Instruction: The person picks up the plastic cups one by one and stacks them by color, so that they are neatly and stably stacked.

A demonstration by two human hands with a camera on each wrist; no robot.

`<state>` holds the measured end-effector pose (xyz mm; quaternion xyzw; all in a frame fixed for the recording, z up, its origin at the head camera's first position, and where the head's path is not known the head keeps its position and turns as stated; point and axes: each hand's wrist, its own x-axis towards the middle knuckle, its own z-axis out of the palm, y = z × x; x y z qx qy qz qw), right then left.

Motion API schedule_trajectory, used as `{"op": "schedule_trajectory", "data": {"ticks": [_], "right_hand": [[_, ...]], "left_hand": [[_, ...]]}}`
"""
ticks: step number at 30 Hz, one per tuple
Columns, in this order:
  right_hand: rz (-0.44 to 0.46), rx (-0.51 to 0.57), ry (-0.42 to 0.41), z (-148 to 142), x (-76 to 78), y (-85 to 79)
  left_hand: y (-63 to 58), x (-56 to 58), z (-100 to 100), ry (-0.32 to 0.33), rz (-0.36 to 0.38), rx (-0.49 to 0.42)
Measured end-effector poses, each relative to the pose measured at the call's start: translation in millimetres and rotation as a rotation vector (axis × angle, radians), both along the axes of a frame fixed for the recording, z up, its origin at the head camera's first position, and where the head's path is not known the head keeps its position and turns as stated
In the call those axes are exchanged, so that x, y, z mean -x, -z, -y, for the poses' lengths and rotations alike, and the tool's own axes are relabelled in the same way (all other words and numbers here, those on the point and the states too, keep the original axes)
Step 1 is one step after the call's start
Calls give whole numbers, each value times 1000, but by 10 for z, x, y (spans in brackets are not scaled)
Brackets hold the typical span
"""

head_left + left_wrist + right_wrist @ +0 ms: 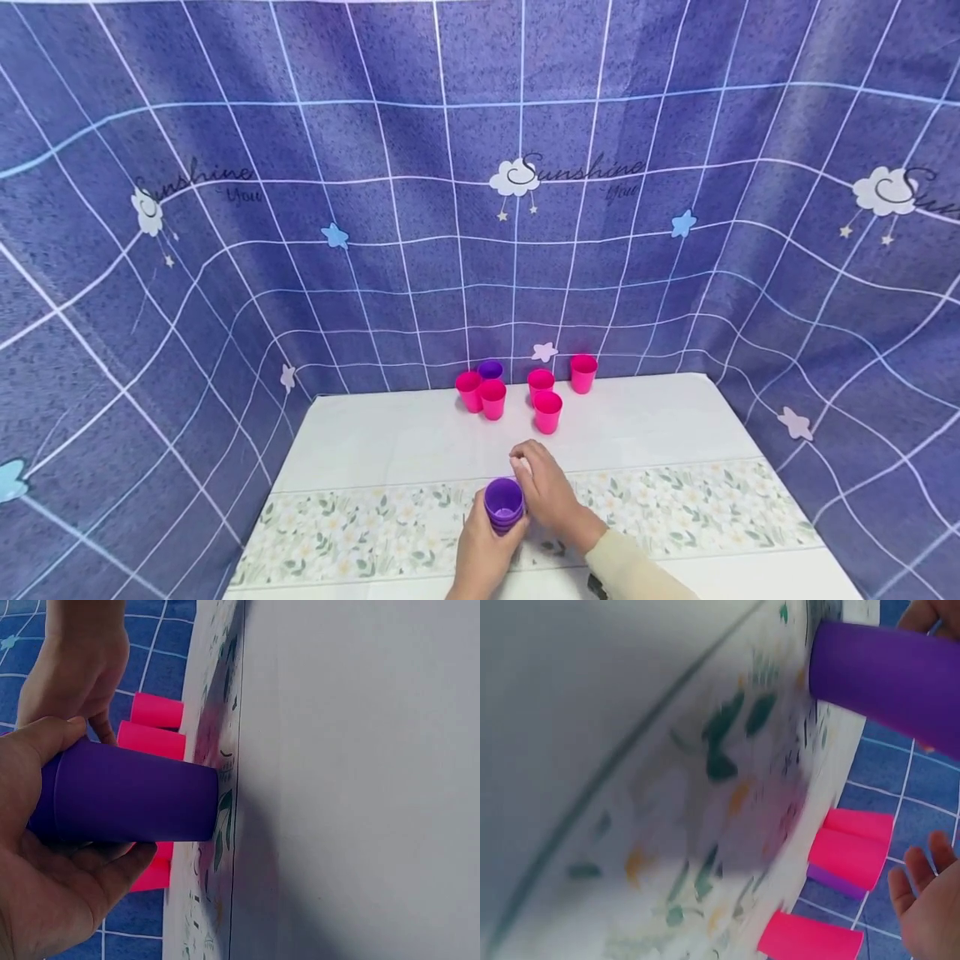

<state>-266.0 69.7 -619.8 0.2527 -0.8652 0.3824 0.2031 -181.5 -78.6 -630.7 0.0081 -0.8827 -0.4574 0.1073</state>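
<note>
Head view shows, near the far edge of the bench and just left of its middle, two pink cups in front of a purple cup. Nearer the front, about midway between the side edges, the left hand wraps its fingers round a stack of purple cups, mouth up. Beyond stands a pair of pink cups. Just right of the stack, the right hand is loosely relaxed, holding nothing. Rightmost, one pink cup stands by the far edge.
</note>
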Motion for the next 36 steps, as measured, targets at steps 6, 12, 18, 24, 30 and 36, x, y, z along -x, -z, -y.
{"op": "schedule_trajectory", "data": {"ticks": [6,12,18,24,30,36], "right_hand": [[-65,-86,21,-33,224,-61],[-83,-162,49,-70,466,-240],[-17,-212,30,-47,755,-428],[-9,-287,9,-9,1058,-491],[3,-378,1,5,1301,-483],[30,-559,38,8,1468,-526]], "left_hand": [[22,-6,-16,-37,-24,15],[48,-37,-59,-56,-15,33],[61,-45,-59,-84,-32,44],[70,-35,-49,-95,-60,36],[101,-23,-40,-94,-42,38],[130,-28,-37,-85,-35,43]]}}
